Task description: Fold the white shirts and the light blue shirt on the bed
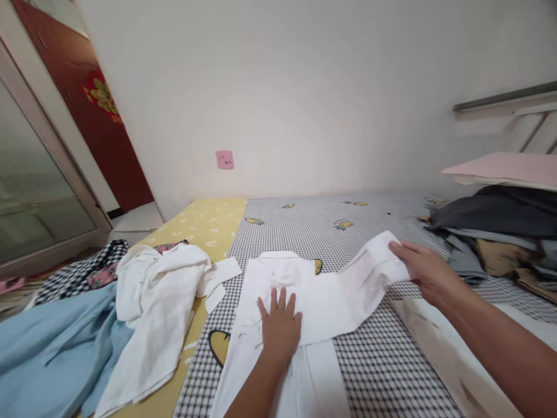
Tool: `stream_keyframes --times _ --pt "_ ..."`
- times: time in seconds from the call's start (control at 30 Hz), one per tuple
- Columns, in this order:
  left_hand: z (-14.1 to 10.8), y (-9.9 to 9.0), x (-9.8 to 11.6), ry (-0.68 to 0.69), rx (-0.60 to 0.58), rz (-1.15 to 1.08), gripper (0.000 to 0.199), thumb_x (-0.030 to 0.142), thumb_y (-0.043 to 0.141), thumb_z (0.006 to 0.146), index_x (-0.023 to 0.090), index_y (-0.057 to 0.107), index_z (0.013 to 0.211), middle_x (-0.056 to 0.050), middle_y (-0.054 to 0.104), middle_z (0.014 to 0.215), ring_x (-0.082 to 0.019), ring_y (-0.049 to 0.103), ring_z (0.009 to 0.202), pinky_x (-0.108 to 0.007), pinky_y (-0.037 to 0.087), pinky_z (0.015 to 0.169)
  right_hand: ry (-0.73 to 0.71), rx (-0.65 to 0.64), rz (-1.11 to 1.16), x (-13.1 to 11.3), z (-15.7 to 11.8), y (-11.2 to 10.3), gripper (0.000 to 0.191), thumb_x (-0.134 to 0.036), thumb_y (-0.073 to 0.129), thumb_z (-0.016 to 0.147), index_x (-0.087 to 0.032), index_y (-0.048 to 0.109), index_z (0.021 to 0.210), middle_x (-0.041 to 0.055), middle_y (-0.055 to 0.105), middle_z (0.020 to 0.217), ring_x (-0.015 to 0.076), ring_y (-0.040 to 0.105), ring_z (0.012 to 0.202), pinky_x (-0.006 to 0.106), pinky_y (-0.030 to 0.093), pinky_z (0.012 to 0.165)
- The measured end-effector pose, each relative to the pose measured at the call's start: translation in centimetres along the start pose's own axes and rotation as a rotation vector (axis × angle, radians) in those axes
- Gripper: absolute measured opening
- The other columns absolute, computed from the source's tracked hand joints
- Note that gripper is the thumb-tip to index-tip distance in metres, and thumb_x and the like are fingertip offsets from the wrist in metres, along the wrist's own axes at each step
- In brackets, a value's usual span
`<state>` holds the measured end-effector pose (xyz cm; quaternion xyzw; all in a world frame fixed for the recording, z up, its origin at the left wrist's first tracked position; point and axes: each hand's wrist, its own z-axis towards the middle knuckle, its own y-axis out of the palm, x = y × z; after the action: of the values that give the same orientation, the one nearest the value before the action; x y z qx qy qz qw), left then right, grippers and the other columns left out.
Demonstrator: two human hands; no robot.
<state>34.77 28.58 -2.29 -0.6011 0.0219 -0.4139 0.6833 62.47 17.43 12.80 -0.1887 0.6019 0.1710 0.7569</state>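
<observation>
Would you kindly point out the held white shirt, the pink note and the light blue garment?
White shirt (324, 310): head view, flat cloth near its middle.
Pink note (225, 160): head view, centre of the paper.
Light blue garment (56, 351): head view, middle of its fabric.

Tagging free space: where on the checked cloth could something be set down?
The checked cloth lies bare between white shirt and wall, and in a strip between shirt and cream garment. Crowded: heaped clothes at left, stacked clothes at right.
</observation>
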Motion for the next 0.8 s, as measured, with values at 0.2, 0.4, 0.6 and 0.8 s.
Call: stream_keyframes --times 0.2,0.4,0.6,0.8 --pt "-1.9 -2.7 -0.5 -0.218 0.271 -0.193 0.033 0.019 0.043 0.088 0.026 0.073 0.100 -0.012 0.058 0.145 -0.032 0.042 0.143 -0.070 0.011 0.119 0.050 -0.286 0.146 -6.6 -5.1 9.1 0.018 -0.027 0.071 0.072 -0.016 0.071 0.087 0.0022 0.070 0.077 0.0140 0.062 0.064 0.021 0.046 0.052" --pt "-6.2 -7.7 -8.4 -0.258 0.547 -0.185 0.029 0.025 0.042 0.085 0.025 0.071 0.089 -0.011 0.071 0.121 -0.031 0.062 0.114 -0.061 0.039 0.107 0.140 -0.530 0.239 -7.7 -9.3 18.3 0.017 -0.025 0.064 0.078 -0.018 0.069 0.093 -0.0007 0.067 0.071 0.0124 0.060 0.061 0.021 0.047 0.053" --pt "-9.4 -8.3 -13.5 -0.273 0.551 -0.066 0.029 0.024 0.041 0.085 0.023 0.070 0.085 -0.009 0.074 0.101 -0.028 0.066 0.098 -0.048 0.050 0.091 0.247 -0.457 0.022 -1.4 -10.5 19.3 0.032 -0.028 0.059 0.082 -0.018 0.061 0.113 0.0027 0.068 0.075 0.0184 0.066 0.067 0.032 0.054 0.063" --pt "-9.6 -7.1 -12.2 -0.121 0.475 0.022 0.030 0.017 0.042 0.084 0.023 0.070 0.094 -0.007 0.074 0.099 -0.026 0.066 0.096 -0.045 0.048 0.090 0.091 -0.221 -0.411 2.4 -8.7 13.9 0.056 -0.027 0.068 0.074 -0.022 0.058 0.129 0.0164 0.062 0.129 0.0358 0.056 0.122 0.058 0.040 0.099"
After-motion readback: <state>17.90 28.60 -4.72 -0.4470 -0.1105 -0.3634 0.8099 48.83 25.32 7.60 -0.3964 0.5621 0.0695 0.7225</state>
